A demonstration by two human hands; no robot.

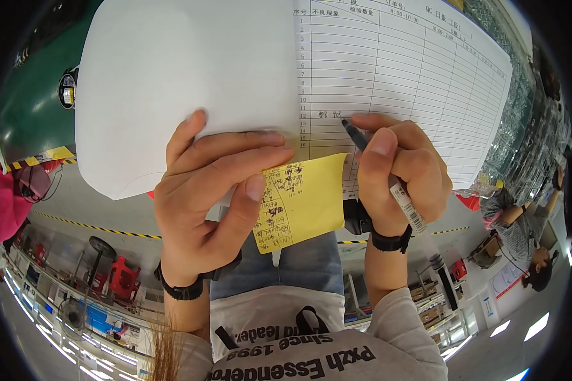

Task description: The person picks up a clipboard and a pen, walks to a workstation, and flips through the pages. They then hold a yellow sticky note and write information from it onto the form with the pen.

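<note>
My right hand is closed round a pen with a clear barrel and a dark tip. The tip meets a printed table form, just after a short handwritten entry in a lower row. Over the blank white page to the left, my left hand rests with its fingers stretched out and apart. A yellow sticky note with handwritten lines hangs at the near edge of the pages. My left thumb and index finger overlap its left side; whether they press on it I cannot tell.
A green work surface lies at the left, with a small round dark object on it. Clear plastic wrapping is heaped at the right. Other people show at both edges, one in a pink sleeve and one in grey.
</note>
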